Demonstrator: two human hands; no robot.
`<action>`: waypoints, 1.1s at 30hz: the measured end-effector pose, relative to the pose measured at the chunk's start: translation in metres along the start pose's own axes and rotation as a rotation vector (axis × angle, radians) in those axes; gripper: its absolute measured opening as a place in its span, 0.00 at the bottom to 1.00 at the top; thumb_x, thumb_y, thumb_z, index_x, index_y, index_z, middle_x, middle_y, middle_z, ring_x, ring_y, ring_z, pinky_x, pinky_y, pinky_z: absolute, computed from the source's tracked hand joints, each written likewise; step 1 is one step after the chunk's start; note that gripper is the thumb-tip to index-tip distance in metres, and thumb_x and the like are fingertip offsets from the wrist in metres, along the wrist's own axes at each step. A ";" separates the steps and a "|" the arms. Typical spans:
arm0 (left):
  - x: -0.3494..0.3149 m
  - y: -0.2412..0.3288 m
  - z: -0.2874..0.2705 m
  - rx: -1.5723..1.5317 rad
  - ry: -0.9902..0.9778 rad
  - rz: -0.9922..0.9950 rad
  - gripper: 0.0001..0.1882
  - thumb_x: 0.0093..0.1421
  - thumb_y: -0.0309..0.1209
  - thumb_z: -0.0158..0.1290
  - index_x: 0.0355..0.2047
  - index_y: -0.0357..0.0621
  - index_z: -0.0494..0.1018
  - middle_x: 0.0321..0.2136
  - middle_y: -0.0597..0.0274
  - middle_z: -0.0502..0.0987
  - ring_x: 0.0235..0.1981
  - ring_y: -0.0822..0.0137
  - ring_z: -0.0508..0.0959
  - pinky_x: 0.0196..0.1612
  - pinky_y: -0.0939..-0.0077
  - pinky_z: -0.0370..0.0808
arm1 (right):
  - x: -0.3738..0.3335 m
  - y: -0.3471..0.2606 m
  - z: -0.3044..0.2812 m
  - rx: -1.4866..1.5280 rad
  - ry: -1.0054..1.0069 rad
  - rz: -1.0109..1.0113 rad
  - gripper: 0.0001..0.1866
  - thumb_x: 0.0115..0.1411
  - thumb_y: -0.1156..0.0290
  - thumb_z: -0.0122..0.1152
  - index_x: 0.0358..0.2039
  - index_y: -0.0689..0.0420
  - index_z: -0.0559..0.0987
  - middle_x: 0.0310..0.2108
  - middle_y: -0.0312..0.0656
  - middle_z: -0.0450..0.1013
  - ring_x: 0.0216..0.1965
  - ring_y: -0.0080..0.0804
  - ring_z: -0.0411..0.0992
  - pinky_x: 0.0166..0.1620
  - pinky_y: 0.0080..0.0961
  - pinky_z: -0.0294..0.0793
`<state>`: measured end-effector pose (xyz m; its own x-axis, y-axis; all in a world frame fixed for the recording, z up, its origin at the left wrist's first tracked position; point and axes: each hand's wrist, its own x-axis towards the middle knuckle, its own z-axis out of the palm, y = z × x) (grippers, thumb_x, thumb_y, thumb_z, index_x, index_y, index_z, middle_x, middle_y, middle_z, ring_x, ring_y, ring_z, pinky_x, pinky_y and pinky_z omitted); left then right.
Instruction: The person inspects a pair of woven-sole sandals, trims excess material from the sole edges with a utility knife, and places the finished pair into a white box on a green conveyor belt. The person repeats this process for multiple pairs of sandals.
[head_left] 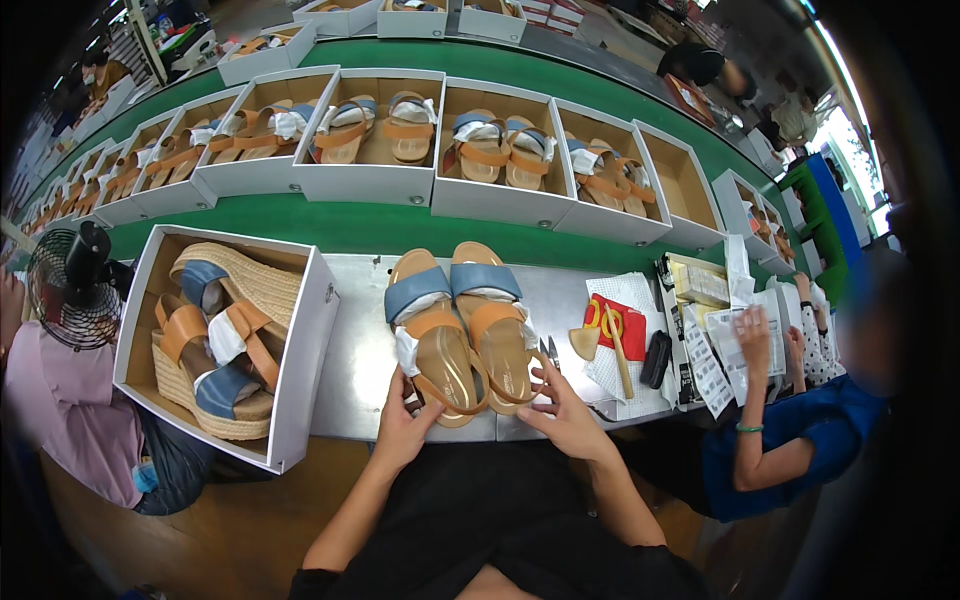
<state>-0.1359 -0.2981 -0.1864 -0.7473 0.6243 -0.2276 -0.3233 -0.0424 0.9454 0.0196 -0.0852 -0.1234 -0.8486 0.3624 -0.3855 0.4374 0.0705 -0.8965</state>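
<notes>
Two sandals with blue toe straps and tan ankle straps lie side by side on the metal table, toes pointing away from me. White paper is tucked in their straps. My left hand grips the heel end of the left sandal, thumb against its strap. At the heel of the right sandal, my right hand closes its fingers on the edge. Left of them, a white shoebox holds a pair of wedge sandals with the same straps and woven soles.
Open shoeboxes with sandals line the green conveyor beyond the table. At right are a wooden-handled tool, a red cloth, a black case and label sheets. A co-worker's hand is there; a fan stands left.
</notes>
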 end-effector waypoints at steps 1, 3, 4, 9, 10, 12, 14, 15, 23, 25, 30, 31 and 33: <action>0.008 0.004 0.004 0.053 0.042 0.016 0.41 0.60 0.30 0.61 0.68 0.35 0.52 0.57 0.52 0.69 0.57 0.63 0.71 0.58 0.70 0.69 | 0.015 0.009 0.007 0.068 0.044 -0.080 0.48 0.61 0.69 0.66 0.72 0.61 0.45 0.66 0.55 0.56 0.64 0.43 0.62 0.58 0.37 0.70; 0.014 0.010 0.009 0.169 0.141 0.026 0.39 0.60 0.32 0.62 0.66 0.34 0.56 0.54 0.52 0.72 0.55 0.63 0.73 0.56 0.70 0.71 | 0.040 0.012 0.024 0.188 0.081 -0.113 0.41 0.64 0.67 0.64 0.70 0.62 0.52 0.62 0.52 0.63 0.61 0.37 0.66 0.58 0.33 0.70; 0.012 0.008 0.009 0.151 0.172 0.004 0.37 0.60 0.33 0.63 0.65 0.35 0.58 0.53 0.52 0.72 0.55 0.63 0.73 0.56 0.70 0.71 | 0.054 0.002 0.029 0.227 0.084 -0.075 0.38 0.65 0.66 0.62 0.69 0.63 0.55 0.59 0.50 0.67 0.59 0.35 0.67 0.57 0.31 0.70; 0.030 0.016 0.019 0.004 0.190 0.013 0.30 0.64 0.36 0.59 0.60 0.34 0.63 0.51 0.54 0.74 0.51 0.65 0.75 0.55 0.71 0.71 | 0.083 0.016 0.024 0.428 0.119 0.075 0.28 0.70 0.57 0.54 0.63 0.62 0.66 0.54 0.44 0.73 0.54 0.30 0.71 0.56 0.24 0.69; 0.028 0.017 0.019 -0.047 0.185 -0.003 0.29 0.65 0.36 0.58 0.60 0.34 0.63 0.51 0.55 0.74 0.51 0.65 0.75 0.55 0.71 0.71 | 0.081 0.011 0.026 0.533 0.103 0.111 0.27 0.70 0.57 0.53 0.62 0.61 0.67 0.52 0.43 0.73 0.52 0.29 0.72 0.55 0.26 0.70; 0.027 0.003 -0.003 -0.236 0.094 -0.105 0.26 0.69 0.37 0.52 0.61 0.36 0.63 0.52 0.57 0.74 0.52 0.65 0.75 0.56 0.69 0.71 | 0.076 -0.002 0.024 0.736 0.088 0.171 0.25 0.70 0.57 0.53 0.61 0.60 0.68 0.50 0.40 0.73 0.49 0.26 0.73 0.52 0.28 0.73; 0.026 0.008 -0.019 -0.536 -0.072 -0.202 0.26 0.70 0.39 0.50 0.63 0.38 0.62 0.54 0.56 0.73 0.54 0.64 0.74 0.58 0.66 0.71 | 0.071 0.006 0.012 1.034 -0.058 0.188 0.28 0.69 0.54 0.54 0.63 0.56 0.67 0.56 0.43 0.72 0.53 0.33 0.74 0.57 0.37 0.74; 0.024 0.013 -0.008 -0.659 -0.056 -0.164 0.30 0.70 0.46 0.48 0.65 0.40 0.60 0.58 0.54 0.70 0.58 0.61 0.72 0.61 0.61 0.71 | 0.071 0.018 0.013 1.262 -0.175 0.173 0.29 0.69 0.53 0.54 0.64 0.55 0.66 0.57 0.44 0.71 0.54 0.35 0.73 0.58 0.40 0.74; 0.019 0.013 0.020 -1.009 -0.090 -0.200 0.39 0.67 0.55 0.47 0.68 0.42 0.55 0.62 0.49 0.67 0.61 0.56 0.71 0.61 0.54 0.72 | 0.057 0.008 0.019 1.711 -0.527 0.123 0.32 0.69 0.49 0.49 0.66 0.55 0.62 0.62 0.48 0.67 0.58 0.42 0.71 0.57 0.46 0.76; 0.021 0.019 0.022 -1.027 -0.102 -0.197 0.39 0.67 0.55 0.47 0.68 0.42 0.55 0.62 0.49 0.67 0.61 0.56 0.71 0.61 0.54 0.73 | 0.059 0.011 0.016 1.623 -0.602 0.054 0.35 0.68 0.45 0.49 0.67 0.56 0.61 0.61 0.48 0.67 0.58 0.40 0.72 0.55 0.43 0.79; 0.029 0.029 0.027 -1.038 -0.168 -0.201 0.38 0.67 0.54 0.47 0.68 0.42 0.55 0.62 0.49 0.67 0.60 0.55 0.71 0.60 0.54 0.73 | 0.044 0.002 0.010 1.538 -0.470 0.038 0.36 0.68 0.45 0.49 0.67 0.58 0.60 0.61 0.49 0.68 0.57 0.38 0.73 0.55 0.41 0.79; 0.030 0.031 0.029 -1.044 -0.183 -0.203 0.38 0.67 0.54 0.47 0.68 0.42 0.55 0.62 0.49 0.67 0.60 0.55 0.71 0.60 0.54 0.73 | 0.042 0.003 0.009 1.593 -0.484 0.052 0.35 0.68 0.47 0.51 0.67 0.58 0.60 0.61 0.49 0.67 0.57 0.39 0.73 0.55 0.42 0.79; 0.030 0.035 0.032 -1.052 -0.216 -0.205 0.38 0.68 0.53 0.47 0.68 0.42 0.55 0.62 0.49 0.67 0.60 0.55 0.71 0.60 0.54 0.74 | 0.039 0.006 0.005 1.683 -0.496 0.106 0.34 0.66 0.54 0.58 0.66 0.57 0.61 0.61 0.51 0.67 0.56 0.43 0.73 0.53 0.45 0.80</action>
<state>-0.1518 -0.2560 -0.1525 -0.5386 0.8147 -0.2151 -0.8409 -0.5036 0.1982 -0.0126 -0.0749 -0.1452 -0.9820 -0.0134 -0.1884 0.0085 -0.9996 0.0269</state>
